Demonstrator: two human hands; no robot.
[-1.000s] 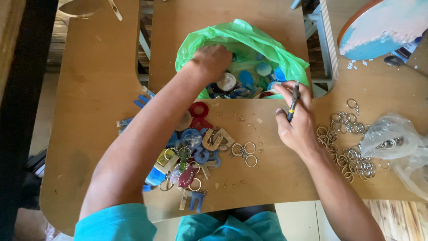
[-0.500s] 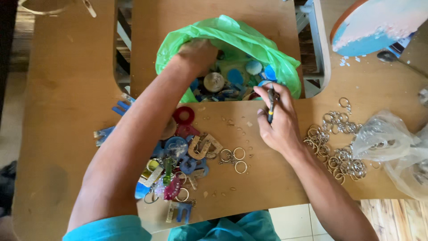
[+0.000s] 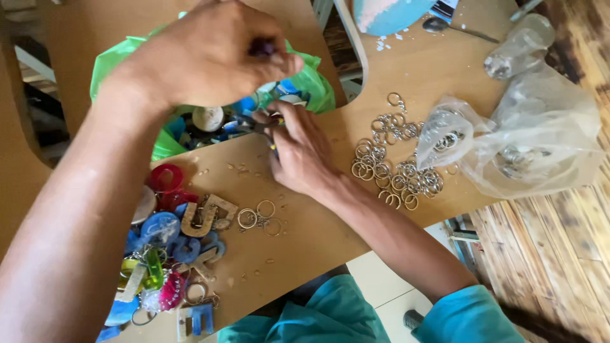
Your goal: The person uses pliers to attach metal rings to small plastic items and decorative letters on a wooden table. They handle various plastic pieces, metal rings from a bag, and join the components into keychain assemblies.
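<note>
Green bag (image 3: 311,86) sits on the desk (image 3: 305,222). Left hand (image 3: 210,54) pinches a small dark piece (image 3: 262,46) above it. Right hand's (image 3: 302,149) grip clasps pliers (image 3: 251,125) beside loose key rings (image 3: 394,168).

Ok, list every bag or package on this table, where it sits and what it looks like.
Green plastic bag: top centre, under the left hand, open, crumpled, holding coloured pieces.
Clear plastic bag: right edge of the table, crumpled, see-through, metal rings inside.
No labels, signs or screens visible.

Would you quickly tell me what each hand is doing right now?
Left hand: closed, pinching a small dark piece above the green bag.
Right hand: closed around a small tool at the bag's edge.
</note>
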